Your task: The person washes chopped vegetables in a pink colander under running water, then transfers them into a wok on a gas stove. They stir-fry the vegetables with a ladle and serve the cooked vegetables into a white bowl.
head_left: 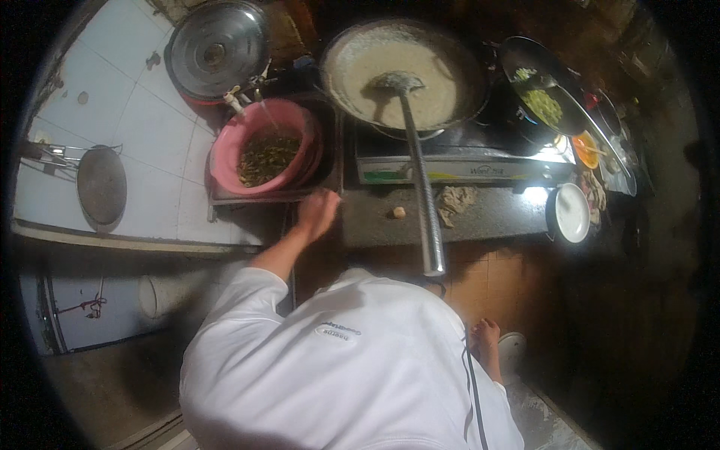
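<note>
My left hand (319,212), slightly blurred, is by the front rim of the sink (270,197), its fingers bent; whether it holds anything cannot be told. Just beyond it, a pink plastic basin (225,157) sits tilted in the sink, with dark green leafy pieces (267,160) in liquid under a tap (233,101). My right hand (486,336) hangs low by my side, fingers loosely curled, with nothing visible in it. A wok (475,84) of pale, creamy liquid (360,62) stands on the gas stove (467,170). A metal ladle (424,208) rests in it, its handle reaching past the counter edge.
At right, a second pan (571,93) holds chopped greens (543,107) and a utensil. An orange bowl (585,151) and white bowl (572,212) stand nearby. A crumpled cloth (455,203) and small round item (399,212) lie on the counter. A lidded pot (216,50) is behind the sink.
</note>
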`<act>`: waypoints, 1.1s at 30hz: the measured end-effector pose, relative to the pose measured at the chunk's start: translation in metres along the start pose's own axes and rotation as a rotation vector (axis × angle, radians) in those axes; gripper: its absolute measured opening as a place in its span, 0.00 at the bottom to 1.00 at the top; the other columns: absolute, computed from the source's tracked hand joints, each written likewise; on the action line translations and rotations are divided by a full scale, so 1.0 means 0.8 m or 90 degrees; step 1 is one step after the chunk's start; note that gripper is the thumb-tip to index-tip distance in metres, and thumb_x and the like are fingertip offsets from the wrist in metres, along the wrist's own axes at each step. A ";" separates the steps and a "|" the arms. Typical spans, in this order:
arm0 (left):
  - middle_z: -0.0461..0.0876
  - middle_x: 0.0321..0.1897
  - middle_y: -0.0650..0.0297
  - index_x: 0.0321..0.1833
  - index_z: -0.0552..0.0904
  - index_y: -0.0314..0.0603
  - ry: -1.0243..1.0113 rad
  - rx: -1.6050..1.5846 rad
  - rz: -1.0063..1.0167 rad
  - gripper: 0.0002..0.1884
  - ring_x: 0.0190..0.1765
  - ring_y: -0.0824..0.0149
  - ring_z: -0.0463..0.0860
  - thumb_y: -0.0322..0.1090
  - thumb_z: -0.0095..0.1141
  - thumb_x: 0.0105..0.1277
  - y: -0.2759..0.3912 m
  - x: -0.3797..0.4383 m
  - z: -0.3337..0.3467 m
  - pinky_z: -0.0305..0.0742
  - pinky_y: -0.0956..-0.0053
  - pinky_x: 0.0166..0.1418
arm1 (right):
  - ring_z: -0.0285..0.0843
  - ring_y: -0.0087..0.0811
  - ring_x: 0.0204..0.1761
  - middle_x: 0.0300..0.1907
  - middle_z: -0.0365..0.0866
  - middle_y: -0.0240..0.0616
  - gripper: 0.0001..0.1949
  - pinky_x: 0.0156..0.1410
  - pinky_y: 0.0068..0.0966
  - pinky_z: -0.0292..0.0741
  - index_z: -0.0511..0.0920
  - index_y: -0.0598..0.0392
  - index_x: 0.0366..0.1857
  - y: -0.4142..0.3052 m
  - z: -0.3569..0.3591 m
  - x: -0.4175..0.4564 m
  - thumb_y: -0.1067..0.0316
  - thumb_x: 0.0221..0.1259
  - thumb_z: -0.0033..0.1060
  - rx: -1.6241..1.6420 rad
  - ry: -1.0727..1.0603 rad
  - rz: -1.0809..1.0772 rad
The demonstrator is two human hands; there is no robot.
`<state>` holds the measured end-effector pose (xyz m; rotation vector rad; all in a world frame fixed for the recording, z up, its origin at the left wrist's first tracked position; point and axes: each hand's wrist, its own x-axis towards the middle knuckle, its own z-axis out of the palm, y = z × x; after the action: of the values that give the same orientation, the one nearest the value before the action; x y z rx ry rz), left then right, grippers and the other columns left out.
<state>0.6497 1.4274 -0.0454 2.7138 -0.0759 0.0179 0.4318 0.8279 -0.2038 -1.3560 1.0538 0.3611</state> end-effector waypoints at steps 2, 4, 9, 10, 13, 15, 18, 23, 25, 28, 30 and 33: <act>0.79 0.34 0.49 0.34 0.81 0.40 0.200 0.018 -0.002 0.11 0.40 0.44 0.78 0.37 0.48 0.67 -0.051 0.024 -0.048 0.73 0.52 0.44 | 0.76 0.33 0.27 0.31 0.76 0.41 0.20 0.26 0.30 0.74 0.72 0.64 0.57 -0.001 0.012 0.000 0.70 0.61 0.59 0.010 -0.030 0.008; 0.81 0.35 0.49 0.34 0.82 0.39 0.270 0.005 -0.063 0.12 0.41 0.45 0.80 0.39 0.50 0.67 -0.092 0.061 -0.108 0.73 0.52 0.45 | 0.77 0.33 0.28 0.31 0.76 0.40 0.20 0.27 0.31 0.75 0.72 0.63 0.57 0.000 0.029 -0.003 0.70 0.62 0.59 -0.025 -0.050 0.005; 0.84 0.40 0.53 0.48 0.79 0.44 0.332 0.016 -0.154 0.16 0.44 0.48 0.82 0.44 0.60 0.62 -0.259 0.163 -0.194 0.74 0.54 0.47 | 0.78 0.32 0.29 0.31 0.76 0.38 0.17 0.27 0.31 0.75 0.72 0.61 0.55 -0.007 0.075 -0.040 0.68 0.64 0.58 -0.086 -0.072 -0.024; 0.84 0.41 0.52 0.52 0.78 0.44 0.325 0.031 -0.173 0.18 0.45 0.48 0.82 0.44 0.60 0.63 -0.254 0.186 -0.207 0.74 0.54 0.49 | 0.78 0.32 0.29 0.32 0.76 0.38 0.17 0.28 0.31 0.75 0.72 0.60 0.55 -0.012 0.086 -0.059 0.67 0.64 0.58 -0.098 -0.032 -0.016; 0.83 0.47 0.49 0.60 0.75 0.46 0.301 0.067 -0.189 0.24 0.51 0.46 0.81 0.45 0.60 0.63 -0.258 0.236 -0.248 0.74 0.54 0.53 | 0.78 0.32 0.30 0.33 0.76 0.38 0.16 0.29 0.30 0.76 0.73 0.59 0.53 -0.018 0.112 -0.105 0.66 0.64 0.58 -0.123 0.019 -0.025; 0.82 0.49 0.47 0.64 0.72 0.46 0.282 0.076 -0.139 0.27 0.54 0.45 0.80 0.45 0.60 0.63 -0.286 0.260 -0.254 0.74 0.54 0.55 | 0.79 0.32 0.30 0.33 0.76 0.37 0.15 0.29 0.30 0.76 0.74 0.60 0.52 -0.003 0.108 -0.115 0.66 0.64 0.59 -0.119 -0.032 -0.074; 0.81 0.52 0.47 0.63 0.74 0.44 0.250 0.043 -0.121 0.27 0.57 0.45 0.77 0.47 0.58 0.64 -0.299 0.296 -0.262 0.72 0.55 0.58 | 0.79 0.31 0.29 0.32 0.77 0.37 0.15 0.29 0.29 0.75 0.74 0.61 0.50 0.022 0.132 -0.139 0.66 0.64 0.59 -0.031 0.054 -0.038; 0.79 0.55 0.45 0.61 0.77 0.35 0.289 -0.051 -0.104 0.26 0.60 0.47 0.77 0.48 0.54 0.67 -0.239 0.302 -0.255 0.70 0.58 0.63 | 0.79 0.32 0.29 0.36 0.80 0.40 0.17 0.29 0.29 0.75 0.74 0.62 0.54 0.053 0.135 -0.182 0.68 0.64 0.58 -0.089 0.095 -0.055; 0.79 0.55 0.44 0.58 0.78 0.32 0.295 -0.031 -0.114 0.25 0.59 0.48 0.78 0.46 0.54 0.68 -0.200 0.279 -0.267 0.70 0.60 0.63 | 0.80 0.31 0.33 0.35 0.82 0.43 0.16 0.37 0.26 0.78 0.76 0.69 0.51 -0.005 0.168 -0.215 0.69 0.64 0.59 -0.177 0.182 -0.101; 0.85 0.47 0.51 0.52 0.81 0.37 0.263 -0.094 -0.073 0.17 0.49 0.52 0.83 0.42 0.54 0.70 -0.206 0.269 -0.232 0.74 0.65 0.55 | 0.80 0.32 0.30 0.33 0.81 0.44 0.11 0.33 0.27 0.78 0.78 0.69 0.44 0.011 0.124 -0.169 0.71 0.63 0.57 -0.130 0.202 -0.091; 0.85 0.39 0.54 0.47 0.81 0.35 0.184 -0.107 -0.062 0.16 0.41 0.53 0.82 0.43 0.54 0.70 -0.192 0.249 -0.214 0.74 0.64 0.49 | 0.79 0.32 0.27 0.30 0.80 0.43 0.07 0.30 0.28 0.76 0.77 0.67 0.37 -0.020 0.113 -0.152 0.73 0.63 0.56 -0.113 0.191 -0.096; 0.81 0.27 0.59 0.37 0.80 0.36 0.149 -0.167 -0.125 0.16 0.28 0.66 0.76 0.44 0.53 0.71 -0.171 0.207 -0.172 0.71 0.70 0.33 | 0.76 0.31 0.24 0.26 0.78 0.41 0.06 0.28 0.27 0.73 0.76 0.64 0.30 -0.075 0.095 -0.111 0.73 0.63 0.55 0.008 0.143 -0.128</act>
<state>0.8226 1.6004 0.0273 2.4270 0.2398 0.2499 0.4609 0.9133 -0.1077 -1.5018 1.0881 0.0533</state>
